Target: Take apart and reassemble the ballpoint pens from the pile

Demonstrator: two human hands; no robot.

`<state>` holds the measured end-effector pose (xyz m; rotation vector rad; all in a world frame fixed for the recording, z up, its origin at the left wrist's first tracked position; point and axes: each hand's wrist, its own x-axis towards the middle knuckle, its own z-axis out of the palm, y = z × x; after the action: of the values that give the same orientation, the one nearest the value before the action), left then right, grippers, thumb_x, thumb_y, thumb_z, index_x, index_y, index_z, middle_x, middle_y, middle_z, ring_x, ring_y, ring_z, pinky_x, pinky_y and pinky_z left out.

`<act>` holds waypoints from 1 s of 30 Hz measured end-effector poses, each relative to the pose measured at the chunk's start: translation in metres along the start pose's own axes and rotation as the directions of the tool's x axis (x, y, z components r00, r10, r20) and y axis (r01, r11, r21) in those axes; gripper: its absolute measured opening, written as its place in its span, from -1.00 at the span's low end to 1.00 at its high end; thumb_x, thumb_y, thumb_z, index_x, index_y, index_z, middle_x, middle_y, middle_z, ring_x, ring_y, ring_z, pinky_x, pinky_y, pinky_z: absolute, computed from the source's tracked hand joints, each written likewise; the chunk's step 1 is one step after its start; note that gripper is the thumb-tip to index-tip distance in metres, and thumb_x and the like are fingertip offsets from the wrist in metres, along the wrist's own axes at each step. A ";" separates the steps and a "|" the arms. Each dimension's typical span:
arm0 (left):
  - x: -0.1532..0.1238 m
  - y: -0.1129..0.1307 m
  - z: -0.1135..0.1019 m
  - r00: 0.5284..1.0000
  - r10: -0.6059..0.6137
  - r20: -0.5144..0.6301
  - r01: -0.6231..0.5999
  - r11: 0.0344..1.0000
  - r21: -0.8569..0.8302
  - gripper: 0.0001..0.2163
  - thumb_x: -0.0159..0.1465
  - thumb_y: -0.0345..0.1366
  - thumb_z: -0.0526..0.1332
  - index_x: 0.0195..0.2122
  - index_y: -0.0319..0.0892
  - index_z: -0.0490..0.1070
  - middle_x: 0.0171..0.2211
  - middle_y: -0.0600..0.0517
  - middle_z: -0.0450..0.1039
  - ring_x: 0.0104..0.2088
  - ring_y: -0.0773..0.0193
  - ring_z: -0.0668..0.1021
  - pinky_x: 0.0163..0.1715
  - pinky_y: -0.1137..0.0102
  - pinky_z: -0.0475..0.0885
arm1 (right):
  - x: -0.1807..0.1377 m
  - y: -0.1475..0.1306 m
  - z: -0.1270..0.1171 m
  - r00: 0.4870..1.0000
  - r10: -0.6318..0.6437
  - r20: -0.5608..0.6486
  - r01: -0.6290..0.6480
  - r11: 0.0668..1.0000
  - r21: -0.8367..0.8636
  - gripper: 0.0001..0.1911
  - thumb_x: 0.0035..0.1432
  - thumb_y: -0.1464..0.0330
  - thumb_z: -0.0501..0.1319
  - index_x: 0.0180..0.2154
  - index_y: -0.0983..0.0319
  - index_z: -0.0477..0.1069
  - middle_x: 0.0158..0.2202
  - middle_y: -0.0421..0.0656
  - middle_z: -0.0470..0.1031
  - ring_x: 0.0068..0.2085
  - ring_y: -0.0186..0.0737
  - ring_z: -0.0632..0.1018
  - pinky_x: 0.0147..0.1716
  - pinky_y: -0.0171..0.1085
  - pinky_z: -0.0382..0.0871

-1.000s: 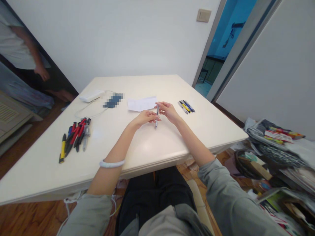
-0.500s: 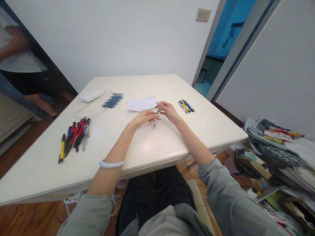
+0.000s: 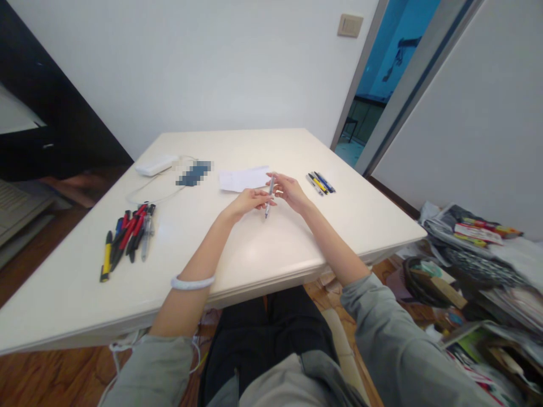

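A clear-barrelled pen with a grey tip (image 3: 267,212) is held up over the table in front of me, slanting with its tip low. Its lower barrel is pinched between the fingers of my left hand (image 3: 246,203). My right hand (image 3: 292,191) has its fingertips closed about the upper part; the fingers partly hide the barrel. Just behind the hands lies a creased white sheet of paper (image 3: 242,179). To the right, several pens (image 3: 321,183), yellow, blue and clear, lie side by side.
A loose pile of red, black, yellow and clear pens (image 3: 133,229) lies on the left of the white table (image 3: 271,254). Behind it are a white box-shaped device (image 3: 156,165) with a cable and a pixelated dark blue item (image 3: 195,173). Bags and clutter (image 3: 475,254) stand right of the table.
The fingers of my right hand have shifted slightly on the pen's upper part, while the left keeps its pinch. Another person at the far left has moved mostly out of view.
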<state>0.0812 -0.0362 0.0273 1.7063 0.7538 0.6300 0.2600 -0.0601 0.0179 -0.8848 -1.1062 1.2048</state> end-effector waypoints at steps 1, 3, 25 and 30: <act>0.000 0.000 0.000 1.000 -0.001 -0.001 0.001 1.000 -0.002 -0.65 0.09 -0.06 0.43 -0.28 -0.27 0.57 -0.24 -0.18 0.66 -0.42 0.34 0.46 -0.33 0.37 0.34 | 0.000 0.000 0.000 1.000 0.000 0.010 0.000 1.000 -0.004 -0.56 -0.03 0.00 0.44 -0.23 0.17 0.56 -0.28 -0.20 0.60 -0.41 -0.42 0.46 -0.44 -0.40 0.29; -0.001 0.001 0.001 1.000 -0.010 0.003 0.010 1.000 0.003 -0.64 0.08 -0.05 0.44 -0.29 -0.27 0.56 -0.24 -0.18 0.65 -0.42 0.33 0.46 -0.33 0.36 0.34 | 0.000 0.001 0.000 1.000 0.003 -0.011 -0.003 0.999 -0.033 -0.57 -0.06 0.02 0.46 -0.29 0.19 0.55 -0.28 -0.19 0.60 -0.41 -0.42 0.45 -0.44 -0.40 0.29; 0.001 -0.001 -0.001 1.000 -0.002 0.002 0.002 1.000 -0.013 -0.63 0.08 -0.05 0.45 -0.26 -0.26 0.58 -0.22 -0.18 0.66 -0.41 0.33 0.49 -0.32 0.37 0.36 | -0.001 -0.002 0.001 1.000 -0.005 0.008 0.005 0.999 -0.036 -0.60 -0.03 0.03 0.45 -0.27 0.18 0.56 -0.31 -0.21 0.57 -0.40 -0.40 0.45 -0.44 -0.38 0.28; 0.001 -0.002 0.000 1.000 0.001 0.001 -0.001 1.000 -0.027 -0.65 0.08 -0.09 0.45 -0.25 -0.28 0.59 -0.23 -0.19 0.66 -0.43 0.34 0.47 -0.32 0.37 0.36 | 0.000 0.001 -0.001 0.999 -0.009 -0.052 0.007 0.999 -0.053 -0.57 -0.11 0.01 0.48 -0.40 0.20 0.50 -0.34 -0.22 0.55 -0.42 -0.43 0.42 -0.45 -0.41 0.27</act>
<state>0.0811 -0.0352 0.0259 1.6821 0.7404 0.6369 0.2604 -0.0595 0.0172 -0.9464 -1.1029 1.1442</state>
